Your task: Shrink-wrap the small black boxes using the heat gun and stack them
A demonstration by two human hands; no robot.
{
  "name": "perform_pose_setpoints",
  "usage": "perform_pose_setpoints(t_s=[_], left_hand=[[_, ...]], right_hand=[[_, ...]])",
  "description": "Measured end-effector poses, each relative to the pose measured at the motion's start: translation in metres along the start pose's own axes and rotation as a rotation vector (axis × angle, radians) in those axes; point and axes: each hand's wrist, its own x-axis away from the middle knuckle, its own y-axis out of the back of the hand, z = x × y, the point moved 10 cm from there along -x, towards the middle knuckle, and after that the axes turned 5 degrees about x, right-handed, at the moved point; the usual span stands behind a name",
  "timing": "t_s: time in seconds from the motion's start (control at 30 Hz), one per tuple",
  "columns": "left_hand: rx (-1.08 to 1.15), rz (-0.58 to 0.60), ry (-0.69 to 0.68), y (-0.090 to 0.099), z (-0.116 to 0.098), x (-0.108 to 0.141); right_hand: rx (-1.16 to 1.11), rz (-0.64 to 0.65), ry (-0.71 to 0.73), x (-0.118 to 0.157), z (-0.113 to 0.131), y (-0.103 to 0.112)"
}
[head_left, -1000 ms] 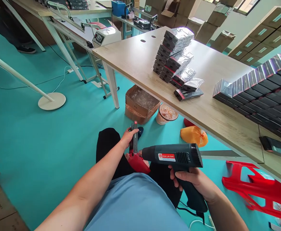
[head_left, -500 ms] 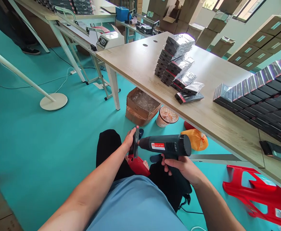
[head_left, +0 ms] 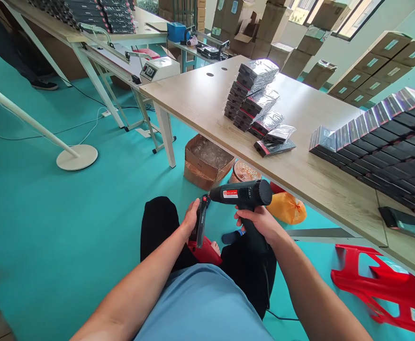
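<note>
My right hand (head_left: 259, 221) is wrapped round the handle of a dark heat gun (head_left: 241, 192) with a red label on its barrel. The nozzle points left, close to the top end of a slim black box (head_left: 201, 221). That box stands on edge in my left hand (head_left: 192, 219), whose fingers are closed along its left side; the far fingers are hidden behind it. Both hands are above my lap, over a red stool seat (head_left: 205, 251) between my knees.
On the wooden table (head_left: 186, 92) stand a stack of film-wrapped boxes (head_left: 253, 94) and long rows of black boxes (head_left: 381, 156). Beneath its edge are a carton of clear film (head_left: 205, 163), a basket (head_left: 245, 171) and an orange bag (head_left: 287, 208). A red stool (head_left: 381, 284) lies at right.
The heat gun's nozzle has moved up, from the middle of the box's side to near its top end. My right hand has shifted up and slightly left with it.
</note>
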Motion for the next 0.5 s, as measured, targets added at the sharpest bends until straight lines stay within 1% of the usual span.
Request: perform_pose_setpoints(t_s=[0.07,0.1,0.13,0.17,0.23,0.33,0.4,0.5], left_hand=[[-0.010,-0.090,-0.001,0.009,-0.005,0.005],[0.010,-0.121,0.018,0.012,-0.007,0.008],[0.051,-0.124,0.047,0.013,-0.008,0.011],[0.106,-0.102,0.079,0.011,-0.010,0.014],[0.223,0.002,0.127,0.002,-0.016,0.019],[0.311,0.138,0.118,-0.013,-0.030,0.025],[0.320,0.180,0.113,-0.022,-0.034,0.027],[0.303,0.210,0.152,-0.034,-0.033,0.028]], right_hand=[[-0.032,-0.007,-0.008,0.008,-0.007,0.005],[-0.063,-0.001,-0.022,0.014,-0.012,0.007],[-0.104,0.010,-0.042,0.021,-0.018,0.009],[-0.153,0.030,-0.068,0.029,-0.025,0.009],[-0.254,0.093,-0.119,0.047,-0.039,0.008],[-0.351,0.145,-0.166,0.070,-0.056,0.006],[-0.384,0.126,-0.184,0.079,-0.064,0.008],[-0.405,0.081,-0.187,0.079,-0.068,0.009]])
